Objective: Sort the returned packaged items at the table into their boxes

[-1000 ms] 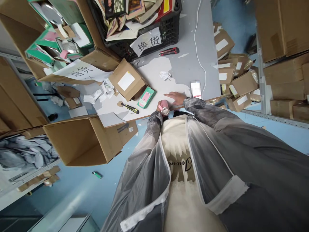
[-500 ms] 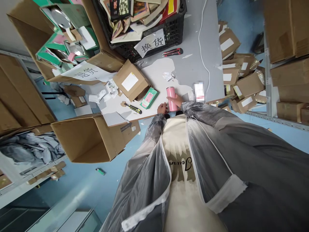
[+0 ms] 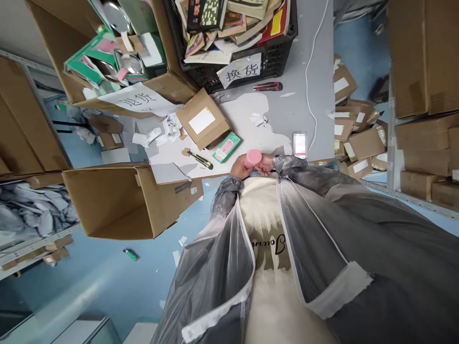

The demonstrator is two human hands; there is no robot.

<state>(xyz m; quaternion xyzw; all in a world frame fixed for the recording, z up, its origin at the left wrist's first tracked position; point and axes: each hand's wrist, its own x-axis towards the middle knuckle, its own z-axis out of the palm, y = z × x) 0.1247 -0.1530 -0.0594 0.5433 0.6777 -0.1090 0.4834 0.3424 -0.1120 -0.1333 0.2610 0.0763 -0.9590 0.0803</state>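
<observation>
The grey table [image 3: 287, 114] is crowded: a big open cardboard box [image 3: 118, 200] hangs off its near-left corner, a black crate of books [image 3: 236, 33] fills the far end, and a carton of green boxes [image 3: 118, 52] sits to its left. At the near edge, close to the body, both hands are wrapped around a pink tumbler [image 3: 253, 157]; the left hand [image 3: 238, 167] cups its side and the right hand [image 3: 267, 165] closes on it from the other, fingers curled, the tumbler lifted just clear of the table. Turning it looks best done with one hand steadying low on the body and elbows tucked in, since room is tight. A flat labelled parcel [image 3: 202, 124], a green-and-pink packet [image 3: 226, 147], a yellow utility knife [image 3: 201, 160] and paper scraps [image 3: 258, 118] lie just beyond, crowding any set-down spot.
</observation>
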